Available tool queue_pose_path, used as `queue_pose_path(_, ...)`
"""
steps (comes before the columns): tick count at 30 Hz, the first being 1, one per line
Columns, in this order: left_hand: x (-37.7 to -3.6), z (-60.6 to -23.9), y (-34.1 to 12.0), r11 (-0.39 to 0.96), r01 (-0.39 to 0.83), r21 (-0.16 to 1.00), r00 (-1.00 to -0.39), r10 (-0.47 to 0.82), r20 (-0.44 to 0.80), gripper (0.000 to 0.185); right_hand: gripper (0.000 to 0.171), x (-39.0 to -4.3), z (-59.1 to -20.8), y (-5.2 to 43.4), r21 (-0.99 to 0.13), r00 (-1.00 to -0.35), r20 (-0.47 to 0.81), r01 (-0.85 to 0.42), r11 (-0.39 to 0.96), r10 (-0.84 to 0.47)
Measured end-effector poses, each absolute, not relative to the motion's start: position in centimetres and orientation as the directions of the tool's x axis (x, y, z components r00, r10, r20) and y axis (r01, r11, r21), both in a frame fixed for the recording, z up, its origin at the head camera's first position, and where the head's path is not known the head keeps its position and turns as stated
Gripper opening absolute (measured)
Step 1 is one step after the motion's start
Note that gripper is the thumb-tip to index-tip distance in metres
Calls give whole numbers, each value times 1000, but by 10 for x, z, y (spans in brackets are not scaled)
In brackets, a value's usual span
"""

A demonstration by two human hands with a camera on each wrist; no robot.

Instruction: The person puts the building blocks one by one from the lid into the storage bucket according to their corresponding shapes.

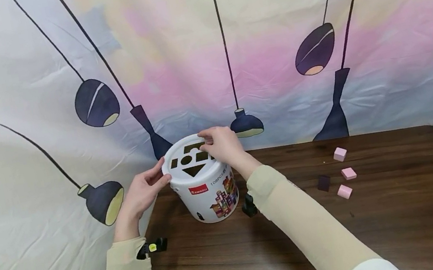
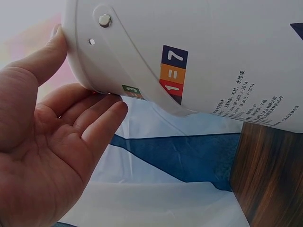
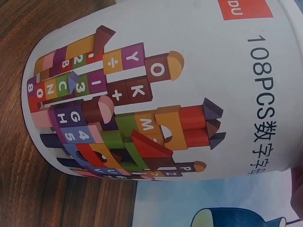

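A white bucket [image 1: 210, 199] with printed toy-block pictures stands upright on the table. On it sits a white lid [image 1: 178, 175] with cut-out shapes: arch, circle, triangle and several rectangles. My left hand [image 1: 142, 194] holds the lid's left edge, thumb [image 2: 49, 54] against the rim and fingers bent below it beside the bucket. The right hand [image 1: 224, 145] grips the lid at its far right edge, with thumb and forefinger over the top and covering part of the cut-outs. In the right wrist view only a sliver of that hand shows beside the rim.
Three pink blocks [image 1: 339, 154] and a dark flat block [image 1: 323, 183] lie on the brown wooden table [image 1: 409, 217], right of the bucket. A cloth [image 1: 262, 1] printed with hanging lamps rises behind the table and along its left side.
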State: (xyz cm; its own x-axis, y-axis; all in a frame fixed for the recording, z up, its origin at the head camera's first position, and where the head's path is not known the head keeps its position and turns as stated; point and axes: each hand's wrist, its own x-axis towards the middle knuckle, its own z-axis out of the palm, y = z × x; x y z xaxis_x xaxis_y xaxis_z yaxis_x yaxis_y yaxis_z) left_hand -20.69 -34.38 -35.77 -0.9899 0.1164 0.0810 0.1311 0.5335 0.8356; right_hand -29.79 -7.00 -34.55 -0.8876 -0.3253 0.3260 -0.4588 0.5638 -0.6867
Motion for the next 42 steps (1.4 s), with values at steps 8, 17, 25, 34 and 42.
queue_pose_path(8, -206, -358, -343, 543, 123, 830, -991, 117, 70, 72, 42, -300, -352, -65, -761, -890, 331, -448, 469, -314)
queue_pose_path(17, -206, -357, -344, 566, 124, 815, -991, 115, 71, 71, 35, -297, -365, -43, -850, -847, 454, -505, 149, -278)
queue_pose_path(25, -206, -356, -345, 570, 124, 812, -991, 112, 73, 70, 33, -292, -382, -8, -809, -800, 558, -583, 70, -222)
queue_pose_path(34, -208, -357, -343, 565, 139, 813, -989, 118, 87, 70, 32, -287, -418, 59, -814, -824, 534, -562, 147, -189)
queue_pose_path(42, -207, -358, -344, 559, 141, 817, -989, 120, 88, 71, 35, -281, -442, 116, -839, -876, 434, -479, 259, -212)
